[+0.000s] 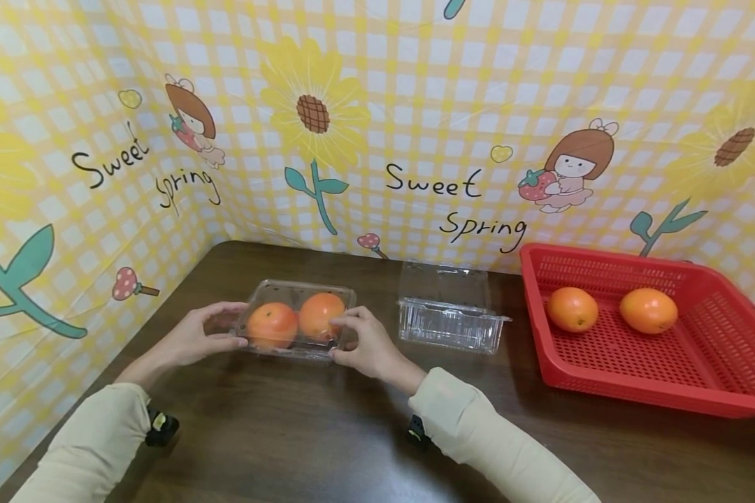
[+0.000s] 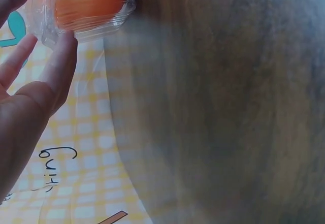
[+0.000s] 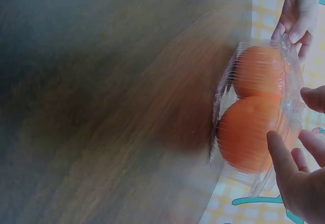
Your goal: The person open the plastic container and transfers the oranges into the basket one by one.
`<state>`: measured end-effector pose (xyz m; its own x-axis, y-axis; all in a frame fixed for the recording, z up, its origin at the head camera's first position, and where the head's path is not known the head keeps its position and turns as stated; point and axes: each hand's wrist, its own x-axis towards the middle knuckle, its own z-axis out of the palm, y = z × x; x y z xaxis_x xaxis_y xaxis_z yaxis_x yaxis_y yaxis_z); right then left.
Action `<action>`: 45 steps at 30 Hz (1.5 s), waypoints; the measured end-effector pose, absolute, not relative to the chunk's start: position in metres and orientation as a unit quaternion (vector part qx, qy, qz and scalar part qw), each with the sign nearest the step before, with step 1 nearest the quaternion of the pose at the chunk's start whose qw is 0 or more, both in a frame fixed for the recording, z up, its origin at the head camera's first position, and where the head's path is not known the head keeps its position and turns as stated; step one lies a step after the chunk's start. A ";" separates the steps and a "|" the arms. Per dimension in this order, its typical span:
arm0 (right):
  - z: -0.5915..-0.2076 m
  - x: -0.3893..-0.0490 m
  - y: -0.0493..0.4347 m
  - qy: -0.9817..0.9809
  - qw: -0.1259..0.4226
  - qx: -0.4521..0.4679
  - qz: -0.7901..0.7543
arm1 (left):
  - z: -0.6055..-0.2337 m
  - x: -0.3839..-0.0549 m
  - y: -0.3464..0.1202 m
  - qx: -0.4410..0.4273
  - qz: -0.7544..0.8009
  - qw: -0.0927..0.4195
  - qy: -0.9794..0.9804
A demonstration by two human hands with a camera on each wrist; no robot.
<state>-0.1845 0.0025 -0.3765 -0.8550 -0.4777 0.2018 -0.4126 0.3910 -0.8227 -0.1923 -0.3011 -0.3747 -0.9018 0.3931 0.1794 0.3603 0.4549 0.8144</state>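
On the dark table, left hand (image 1: 204,335) and right hand (image 1: 363,342) pinch opposite ends of a closed clamshell box (image 1: 297,319) — thin, flexible, probably slippery plastic, weighted by two oranges (image 1: 296,320) — best held at its ends.

Both wrist views blurred w/ motion. Clamshell (image 2: 81,10) cut off by top edge in left wrist view. Left hand (image 2: 25,102) only partly in frame.

bench (image 1: 302,433): dark brown wood grain, set into a corner
left middle: shut clear box (image 1: 297,320) with two oranges
centre back: open clear box (image 1: 448,313), lid up
right: red basket (image 1: 723,381), near the bench edge, two oranges inside
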 end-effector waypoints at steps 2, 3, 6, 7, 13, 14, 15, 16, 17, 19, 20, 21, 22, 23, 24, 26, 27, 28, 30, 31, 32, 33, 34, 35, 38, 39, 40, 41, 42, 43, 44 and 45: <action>-0.377 -0.185 0.003 0.835 0.039 -0.271 -0.477 | -0.377 -0.192 -0.301 0.216 0.480 0.018 0.850; -0.377 -0.185 0.003 0.836 0.042 -0.274 -0.474 | -0.377 -0.192 -0.301 0.214 0.483 0.017 0.849; -0.378 -0.185 0.003 0.835 0.051 -0.281 -0.471 | -0.379 -0.190 -0.301 0.205 0.480 0.008 0.853; -0.378 -0.185 0.004 0.833 0.053 -0.282 -0.472 | -0.379 -0.190 -0.301 0.202 0.478 0.005 0.855; -0.379 -0.187 0.004 0.827 0.052 -0.289 -0.480 | -0.380 -0.190 -0.297 0.205 0.469 -0.012 0.859; -0.379 -0.187 0.004 0.826 0.052 -0.290 -0.480 | -0.380 -0.190 -0.297 0.208 0.468 -0.014 0.859; -0.380 -0.187 0.004 0.825 0.052 -0.291 -0.481 | -0.380 -0.190 -0.297 0.210 0.466 -0.013 0.860; -0.380 -0.187 0.004 0.825 0.053 -0.292 -0.481 | -0.380 -0.190 -0.297 0.209 0.462 -0.013 0.862; -0.380 -0.187 0.004 0.824 0.052 -0.293 -0.481 | -0.380 -0.190 -0.296 0.210 0.462 -0.011 0.861; -0.380 -0.188 0.005 0.824 0.051 -0.294 -0.482 | -0.380 -0.190 -0.296 0.212 0.462 -0.007 0.861; -0.381 -0.188 0.005 0.824 0.050 -0.294 -0.483 | -0.380 -0.191 -0.296 0.213 0.463 -0.004 0.860; -0.381 -0.188 0.005 0.824 0.050 -0.293 -0.483 | -0.380 -0.191 -0.296 0.214 0.465 -0.001 0.859; -0.381 -0.189 0.005 0.824 0.049 -0.292 -0.483 | -0.380 -0.191 -0.297 0.216 0.467 0.001 0.857; -0.382 -0.189 0.005 0.825 0.048 -0.292 -0.482 | -0.380 -0.191 -0.297 0.219 0.470 0.003 0.855; -0.382 -0.189 0.005 0.825 0.047 -0.291 -0.482 | -0.380 -0.192 -0.297 0.222 0.472 0.004 0.853; -0.383 -0.190 0.005 0.826 0.044 -0.292 -0.480 | -0.379 -0.193 -0.298 0.229 0.478 0.008 0.848; -0.383 -0.190 0.004 0.827 0.043 -0.292 -0.478 | -0.378 -0.194 -0.299 0.232 0.479 0.009 0.847; -0.383 -0.190 0.004 0.828 0.042 -0.293 -0.477 | -0.378 -0.194 -0.299 0.235 0.479 0.011 0.846; -0.383 -0.190 0.004 0.829 0.039 -0.294 -0.475 | -0.377 -0.195 -0.300 0.241 0.475 0.015 0.847; -0.383 -0.189 0.003 0.830 0.039 -0.294 -0.473 | -0.377 -0.196 -0.301 0.243 0.473 0.018 0.847; -0.383 -0.189 0.003 0.831 0.038 -0.294 -0.472 | -0.377 -0.196 -0.301 0.245 0.470 0.020 0.848; -0.383 -0.189 0.003 0.832 0.039 -0.293 -0.470 | -0.377 -0.196 -0.302 0.246 0.468 0.023 0.848; -0.383 -0.189 0.002 0.832 0.038 -0.292 -0.469 | -0.377 -0.197 -0.302 0.247 0.466 0.026 0.849; -0.384 -0.189 0.002 0.833 0.038 -0.292 -0.468 | -0.377 -0.197 -0.302 0.248 0.466 0.028 0.849; -0.384 -0.189 0.002 0.835 0.037 -0.288 -0.467 | -0.378 -0.197 -0.302 0.248 0.467 0.033 0.848; -0.385 -0.189 0.002 0.836 0.037 -0.287 -0.467 | -0.378 -0.197 -0.302 0.247 0.466 0.033 0.849; -0.385 -0.189 0.001 0.836 0.037 -0.286 -0.467 | -0.378 -0.197 -0.302 0.246 0.465 0.032 0.850; -0.386 -0.190 0.001 0.836 0.036 -0.285 -0.467 | -0.378 -0.197 -0.302 0.244 0.462 0.031 0.852; -0.386 -0.190 0.001 0.836 0.035 -0.286 -0.467 | -0.379 -0.197 -0.302 0.243 0.459 0.030 0.854; -0.386 -0.190 0.001 0.837 0.034 -0.285 -0.466 | -0.379 -0.197 -0.302 0.241 0.455 0.029 0.857; -0.387 -0.190 0.001 0.837 0.033 -0.285 -0.465 | -0.379 -0.197 -0.302 0.240 0.450 0.028 0.860; -0.387 -0.191 0.001 0.837 0.032 -0.287 -0.465 | -0.379 -0.197 -0.302 0.238 0.445 0.028 0.863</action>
<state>-0.1906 0.0009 -0.3870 -0.8336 -0.5096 0.2131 -0.4503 0.4036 -0.7964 -0.1965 -0.3023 -0.3785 -0.8849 0.4358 0.1646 0.3867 0.4903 0.7811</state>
